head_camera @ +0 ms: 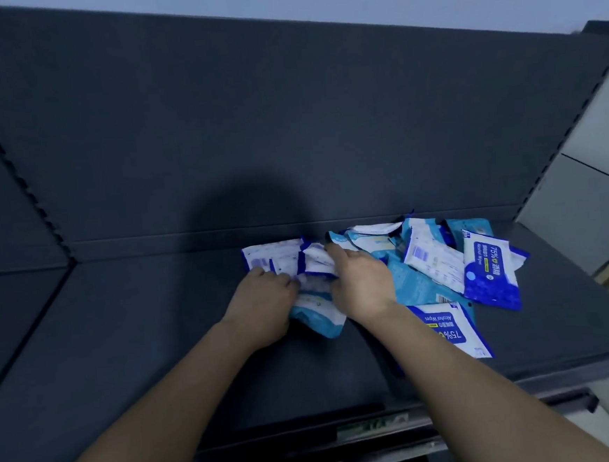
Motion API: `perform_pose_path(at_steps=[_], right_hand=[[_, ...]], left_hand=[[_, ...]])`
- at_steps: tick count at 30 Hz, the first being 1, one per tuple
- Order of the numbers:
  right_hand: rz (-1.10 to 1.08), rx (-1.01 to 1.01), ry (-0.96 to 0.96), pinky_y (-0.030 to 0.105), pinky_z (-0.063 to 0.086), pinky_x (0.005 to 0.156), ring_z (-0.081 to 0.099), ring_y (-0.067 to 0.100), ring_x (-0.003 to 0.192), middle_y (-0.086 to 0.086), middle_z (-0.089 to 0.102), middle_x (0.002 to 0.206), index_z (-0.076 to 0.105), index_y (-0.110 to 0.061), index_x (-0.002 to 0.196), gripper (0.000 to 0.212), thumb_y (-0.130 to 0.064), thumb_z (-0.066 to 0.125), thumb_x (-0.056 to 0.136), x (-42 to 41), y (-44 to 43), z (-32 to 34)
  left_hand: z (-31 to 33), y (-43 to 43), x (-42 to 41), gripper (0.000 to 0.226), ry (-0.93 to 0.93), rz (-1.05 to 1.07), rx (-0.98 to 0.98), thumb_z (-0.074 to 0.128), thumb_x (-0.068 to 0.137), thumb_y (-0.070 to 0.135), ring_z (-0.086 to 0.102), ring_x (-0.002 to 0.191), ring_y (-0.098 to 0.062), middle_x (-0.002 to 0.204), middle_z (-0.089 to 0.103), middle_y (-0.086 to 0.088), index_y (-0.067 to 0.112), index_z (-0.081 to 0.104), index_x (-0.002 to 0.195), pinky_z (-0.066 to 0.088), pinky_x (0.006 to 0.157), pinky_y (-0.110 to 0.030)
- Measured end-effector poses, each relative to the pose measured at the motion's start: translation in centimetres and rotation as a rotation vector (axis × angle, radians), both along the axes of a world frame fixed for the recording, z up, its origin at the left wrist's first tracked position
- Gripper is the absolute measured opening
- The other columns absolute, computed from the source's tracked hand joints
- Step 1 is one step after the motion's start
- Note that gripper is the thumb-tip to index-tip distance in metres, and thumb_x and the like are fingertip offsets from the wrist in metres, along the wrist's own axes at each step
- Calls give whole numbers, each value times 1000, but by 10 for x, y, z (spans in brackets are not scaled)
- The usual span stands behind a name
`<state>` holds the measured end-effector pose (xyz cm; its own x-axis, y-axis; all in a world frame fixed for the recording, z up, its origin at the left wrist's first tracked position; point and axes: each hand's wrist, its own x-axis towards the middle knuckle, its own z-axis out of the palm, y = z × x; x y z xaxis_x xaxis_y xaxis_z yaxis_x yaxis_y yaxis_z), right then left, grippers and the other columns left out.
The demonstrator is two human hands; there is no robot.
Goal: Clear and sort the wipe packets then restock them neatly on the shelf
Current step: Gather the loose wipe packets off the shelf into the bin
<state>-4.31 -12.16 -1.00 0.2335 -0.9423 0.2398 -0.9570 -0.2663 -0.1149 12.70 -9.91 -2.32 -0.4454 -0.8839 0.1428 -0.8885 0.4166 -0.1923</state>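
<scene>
**Dark shelf, both hands in the wipe pile**

A dark shelf [140, 335] with a dark back panel [287, 122] carries a loose pile of packets [432, 257], right of centre and close to the back. The left hand [264, 299] and right hand [362, 284] sit close together at the pile's left end, fingers curled round white packets [313, 263] between them. A blue packet [490, 271] lies label-up at the far right.

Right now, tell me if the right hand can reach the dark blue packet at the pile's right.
Probably yes: the dark blue packet lies uncovered on top, though the right hand grips white packets.
</scene>
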Motion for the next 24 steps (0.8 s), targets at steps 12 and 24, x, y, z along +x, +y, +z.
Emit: perform_pose_path(at_steps=[12,24], right_hand=[[144,-93,-627,34,38,73,56,30,97,8,63,111,43,-22,136,56,-6,50,83,8,57,20],[475,239,-1014,34,49,73,60,24,80,-2,68,96,49,-20,126,46,-9,48,81,110,162,23]], left_hand=[[10,82,17,27,585,560,-77,53,80,2,61,91,-29,101,66,-8,15,59,103,44,66,-32],[37,239,90,9,1584,1073,-316,70,71,21,62,69,-26,79,66,-10,17,63,77,55,67,-42]])
